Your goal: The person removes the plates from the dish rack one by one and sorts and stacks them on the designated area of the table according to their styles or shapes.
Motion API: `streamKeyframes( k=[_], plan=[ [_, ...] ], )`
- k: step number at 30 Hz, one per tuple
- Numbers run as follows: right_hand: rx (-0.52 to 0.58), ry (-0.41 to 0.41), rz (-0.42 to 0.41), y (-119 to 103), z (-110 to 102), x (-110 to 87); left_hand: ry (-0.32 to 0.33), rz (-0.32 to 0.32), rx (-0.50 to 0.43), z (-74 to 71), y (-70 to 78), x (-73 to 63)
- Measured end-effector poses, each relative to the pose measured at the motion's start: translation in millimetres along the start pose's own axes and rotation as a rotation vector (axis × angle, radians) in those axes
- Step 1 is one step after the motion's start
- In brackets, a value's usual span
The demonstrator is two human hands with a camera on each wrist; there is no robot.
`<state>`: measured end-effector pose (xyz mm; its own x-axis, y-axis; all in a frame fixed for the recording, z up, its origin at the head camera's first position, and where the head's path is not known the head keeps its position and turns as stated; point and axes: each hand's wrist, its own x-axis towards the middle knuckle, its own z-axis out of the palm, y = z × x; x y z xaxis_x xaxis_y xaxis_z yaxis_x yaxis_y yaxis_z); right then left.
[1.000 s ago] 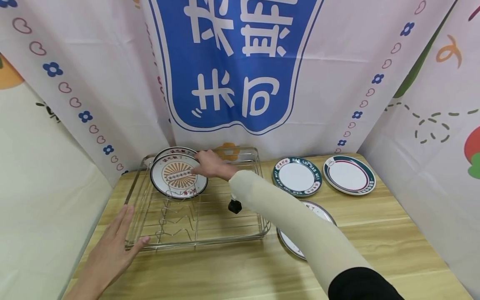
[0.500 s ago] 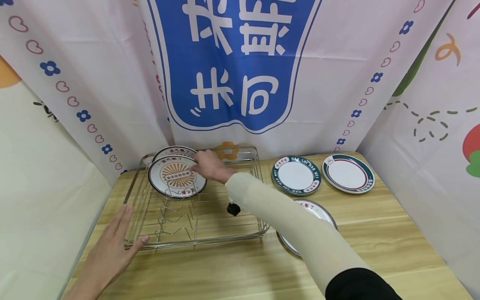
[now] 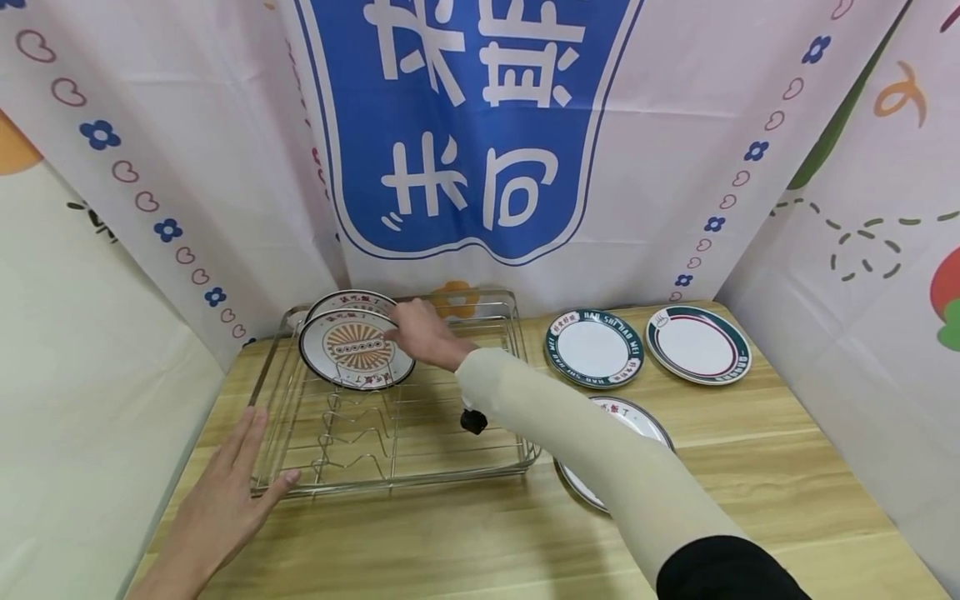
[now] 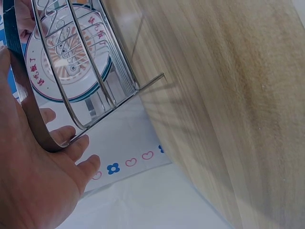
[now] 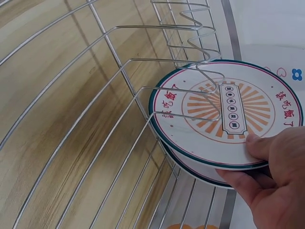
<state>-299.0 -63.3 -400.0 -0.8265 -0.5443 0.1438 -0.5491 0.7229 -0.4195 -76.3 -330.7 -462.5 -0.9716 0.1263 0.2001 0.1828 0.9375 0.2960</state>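
A wire dish rack stands at the left of the table. My right hand pinches the right edge of a white plate with an orange sunburst print, thumb on its face and fingers behind. That plate leans upright among the rack's wires, as the right wrist view also shows. Close behind it stands a second plate of similar look, mostly hidden. My left hand touches the rack's front left corner, fingers extended; in the left wrist view the hand lies along the flat metal rim.
Right of the rack lie a green-rimmed plate, another green-and-red-rimmed plate, and a dark-rimmed plate partly covered by my right sleeve. A printed cloth hangs behind the wooden table.
The held plate's lower edge has risen very slightly in the head view. Both hands stay where they were, and the view shifts a little.
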Motion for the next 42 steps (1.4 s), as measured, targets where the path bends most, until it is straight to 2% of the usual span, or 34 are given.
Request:
streamKeyframes(
  k=[6,12,20,28,37,42],
  plan=[
    [0.004,0.024,-0.036,-1,-2,-3.6,0.006,0.008,0.002,-0.1,0.0,1.2],
    [0.065,0.046,-0.051,-1,-15,-7.0,0.012,0.011,-0.011,0.0,0.0,1.3],
    [0.084,0.138,-0.088,3,-42,-12.3,0.002,0.012,-0.004,-2.2,-0.5,2.7],
    [0.087,0.123,-0.079,7,-68,-22.5,0.002,0.009,-0.013,-2.2,-1.3,3.1],
    [0.101,0.159,-0.072,14,-99,-41.1,0.002,0.006,-0.015,0.1,-0.9,1.6],
    [0.064,0.188,-0.106,18,-119,-55.1,-0.001,0.001,-0.02,0.9,-0.8,0.6]
  ],
)
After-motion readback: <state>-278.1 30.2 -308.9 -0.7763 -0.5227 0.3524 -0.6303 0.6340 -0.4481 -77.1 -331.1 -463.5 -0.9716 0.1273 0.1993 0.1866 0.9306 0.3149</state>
